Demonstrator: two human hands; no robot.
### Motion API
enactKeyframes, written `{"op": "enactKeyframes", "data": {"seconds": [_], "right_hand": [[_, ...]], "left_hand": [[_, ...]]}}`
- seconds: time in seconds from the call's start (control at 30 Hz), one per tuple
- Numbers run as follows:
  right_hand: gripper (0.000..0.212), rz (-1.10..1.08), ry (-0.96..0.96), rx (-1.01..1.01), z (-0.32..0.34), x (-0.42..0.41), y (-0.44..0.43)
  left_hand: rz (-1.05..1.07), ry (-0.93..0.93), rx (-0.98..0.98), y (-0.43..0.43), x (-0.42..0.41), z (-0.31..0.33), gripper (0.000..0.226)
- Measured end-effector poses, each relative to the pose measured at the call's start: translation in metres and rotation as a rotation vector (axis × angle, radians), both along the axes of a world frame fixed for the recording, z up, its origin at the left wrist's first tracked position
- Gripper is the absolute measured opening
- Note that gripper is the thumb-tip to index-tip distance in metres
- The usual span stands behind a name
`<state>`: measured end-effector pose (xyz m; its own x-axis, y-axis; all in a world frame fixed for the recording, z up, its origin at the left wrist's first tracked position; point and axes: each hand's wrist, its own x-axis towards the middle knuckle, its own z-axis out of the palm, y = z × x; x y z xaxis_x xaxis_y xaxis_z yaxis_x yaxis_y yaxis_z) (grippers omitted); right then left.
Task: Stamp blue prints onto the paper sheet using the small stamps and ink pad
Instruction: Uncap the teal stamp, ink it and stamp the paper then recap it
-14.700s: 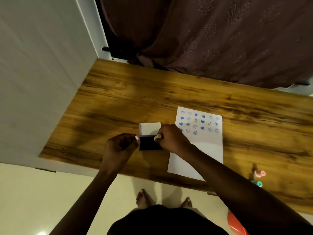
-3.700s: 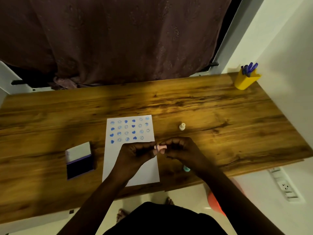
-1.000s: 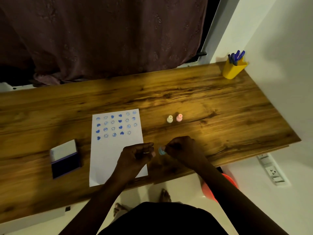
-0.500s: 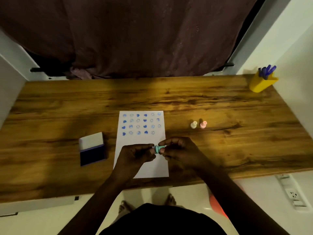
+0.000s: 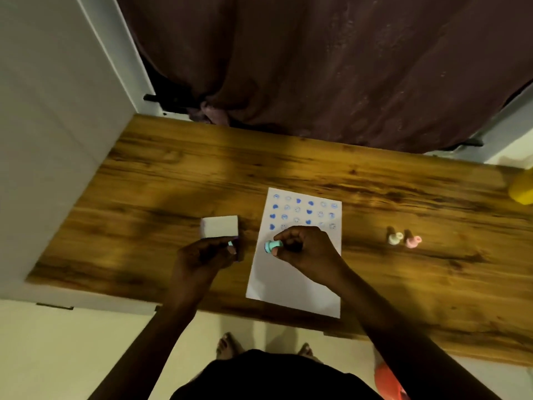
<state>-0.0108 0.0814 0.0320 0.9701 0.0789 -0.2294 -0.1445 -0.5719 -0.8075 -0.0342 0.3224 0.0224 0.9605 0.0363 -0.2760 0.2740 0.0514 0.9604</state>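
The white paper sheet (image 5: 291,284) lies on the wooden desk (image 5: 161,180), with several rows of blue prints across its top. My right hand (image 5: 305,249) hovers over the sheet just below the prints, pinching a small teal stamp (image 5: 272,246) that points left. My left hand (image 5: 202,255) is beside the sheet and over the ink pad. It is curled around a small teal piece (image 5: 230,243) that looks like the stamp's cap. The ink pad's white lid (image 5: 220,226) shows behind that hand, and the dark pad itself is mostly hidden.
A cream stamp (image 5: 395,238) and a pink stamp (image 5: 413,241) stand upright to the right of the sheet. A yellow cup (image 5: 522,189) sits at the far right edge. A dark curtain (image 5: 317,67) hangs behind the desk, and a white wall (image 5: 52,140) borders its left side.
My hands, joined on the teal stamp half a second ago, have parted. The left hand moved left over the ink pad with the small teal piece; the right keeps the stamp.
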Motion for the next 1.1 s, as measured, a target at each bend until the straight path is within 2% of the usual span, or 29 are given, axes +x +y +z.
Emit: {"op": "enactKeyframes", "data": {"seconds": [0.2, 0.4, 0.57, 0.87, 1.1], "right_hand": [[0.022, 0.226, -0.085, -0.236, -0.014, 0.017, 0.053], [0.032, 0.391, -0.076, -0.449, -0.024, 0.031, 0.093], [0.034, 0.417, -0.052, -0.550, -0.030, 0.034, 0.106], [0.034, 0.409, -0.058, -0.615, -0.036, 0.034, 0.122], [0.031, 0.471, 0.031, -0.720, -0.049, 0.033, 0.133]], "left_hand": [[0.062, -0.021, -0.002, 0.054, -0.006, -0.003, 0.026], [0.124, 0.018, -0.056, 0.081, -0.007, -0.009, 0.021], [0.110, 0.018, -0.083, 0.093, -0.004, -0.014, 0.021], [0.093, 0.040, -0.095, 0.094, 0.007, -0.025, 0.018], [0.057, 0.055, -0.076, 0.091, 0.016, -0.030, 0.018]]}}
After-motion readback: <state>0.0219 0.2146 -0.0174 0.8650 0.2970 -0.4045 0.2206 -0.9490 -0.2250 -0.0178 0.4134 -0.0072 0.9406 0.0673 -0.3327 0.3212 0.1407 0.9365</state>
